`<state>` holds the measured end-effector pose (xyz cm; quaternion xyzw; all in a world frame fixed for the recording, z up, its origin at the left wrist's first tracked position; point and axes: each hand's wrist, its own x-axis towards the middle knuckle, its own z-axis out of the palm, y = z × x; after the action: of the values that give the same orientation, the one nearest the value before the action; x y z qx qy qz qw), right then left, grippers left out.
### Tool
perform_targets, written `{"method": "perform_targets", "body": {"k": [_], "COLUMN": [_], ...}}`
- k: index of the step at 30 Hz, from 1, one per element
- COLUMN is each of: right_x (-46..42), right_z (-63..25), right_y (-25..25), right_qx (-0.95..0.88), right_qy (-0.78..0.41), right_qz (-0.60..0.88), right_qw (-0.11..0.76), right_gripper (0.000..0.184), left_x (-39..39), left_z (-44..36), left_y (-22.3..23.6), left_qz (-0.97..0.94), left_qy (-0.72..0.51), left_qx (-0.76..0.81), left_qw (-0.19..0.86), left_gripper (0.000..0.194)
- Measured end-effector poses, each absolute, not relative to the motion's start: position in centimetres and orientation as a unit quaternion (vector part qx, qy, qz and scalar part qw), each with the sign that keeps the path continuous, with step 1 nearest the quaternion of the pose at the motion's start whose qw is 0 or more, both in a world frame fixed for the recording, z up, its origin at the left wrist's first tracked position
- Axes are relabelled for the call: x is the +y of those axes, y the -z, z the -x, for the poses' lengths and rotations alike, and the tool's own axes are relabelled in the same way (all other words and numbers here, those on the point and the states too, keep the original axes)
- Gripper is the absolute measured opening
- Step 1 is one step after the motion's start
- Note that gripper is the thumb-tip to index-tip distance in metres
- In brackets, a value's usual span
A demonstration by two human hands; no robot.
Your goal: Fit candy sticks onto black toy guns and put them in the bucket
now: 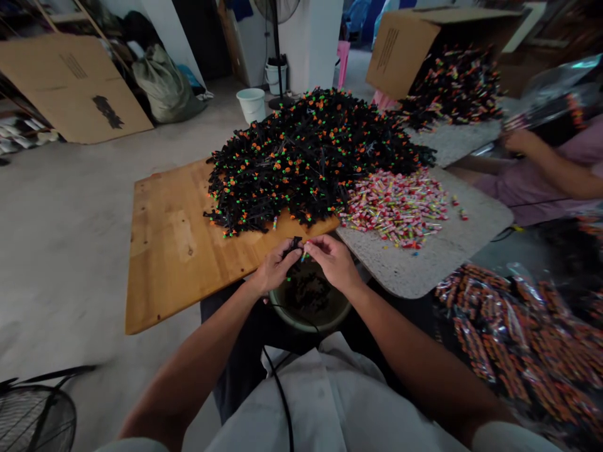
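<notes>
My left hand point(274, 269) is closed around a small black plastic piece point(294, 242) with a green tip below. Close beside it, my right hand point(333, 258) pinches a small pink-and-white tube point(305, 252) with a coloured end, held against or very near the black piece. Both hands are above a round basin point(311, 323) in my lap, which holds more black pieces. In front rises a large heap of black plastic pieces point(301, 157) with orange and green tips. Right of it lies a pile of small pink, red and yellow tubes point(396, 207).
The heap rests on a wooden board point(164, 245) and a grey stone-look tabletop point(405, 276). A tipped cardboard box point(400, 53) spills more pieces at back right. Bagged orange-and-black goods point(513, 339) lie at right, near another person's arm point(556, 166). A fan point(35, 414) stands at lower left.
</notes>
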<state>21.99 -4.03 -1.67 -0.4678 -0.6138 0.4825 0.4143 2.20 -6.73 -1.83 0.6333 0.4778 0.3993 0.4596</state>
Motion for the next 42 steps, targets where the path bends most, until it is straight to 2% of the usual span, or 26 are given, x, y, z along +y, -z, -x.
{"method": "perform_targets", "body": {"k": [3,5,10,14,24,32,37,42], "right_x": [-3.8,-3.7,-4.0,-3.9,-2.9,-2.3,-2.2,-2.3], "right_z": [-22.7,-23.1,-23.6,-24.1,-25.5,-25.7,-25.2,-24.6], "right_y": [0.8,0.2,-0.3,-0.1,-1.8,-3.3,-3.0,-3.6], "right_qx": [-0.61,-0.646,-0.747,-0.771,-0.858,-0.843,-0.805,-0.796], "right_qy": [-0.484,-0.47,-0.359,-0.339,-0.283,-0.392,-0.487,-0.525], "right_qz": [0.446,0.424,0.381,0.355,0.28,0.297,0.304,0.276], "right_qw": [0.441,0.428,0.409,0.406,0.325,0.219,0.149,0.121], "right_gripper": [0.033,0.03,0.019,0.016,0.017,0.015,0.017,0.015], "left_x": [-6.9,-7.0,-7.2,-7.4,-7.7,-7.6,-7.1,-7.4], "left_z": [-1.8,-1.6,-1.4,-1.2,-0.6,-0.3,0.6,1.3], "left_y": [1.1,0.6,-0.1,0.0,-0.8,-2.5,-2.3,-1.0], "left_qz": [-0.654,-0.679,-0.741,-0.752,-0.756,-0.766,-0.711,-0.621], "left_qy": [-0.388,-0.374,-0.34,-0.337,-0.285,-0.17,-0.088,-0.106], "left_qx": [0.481,0.48,0.442,0.416,0.403,0.415,0.395,0.378], "left_qw": [0.437,0.411,0.373,0.384,0.429,0.46,0.575,0.678], "left_gripper": [0.037,0.035,0.029,0.032,0.033,0.032,0.031,0.04]}}
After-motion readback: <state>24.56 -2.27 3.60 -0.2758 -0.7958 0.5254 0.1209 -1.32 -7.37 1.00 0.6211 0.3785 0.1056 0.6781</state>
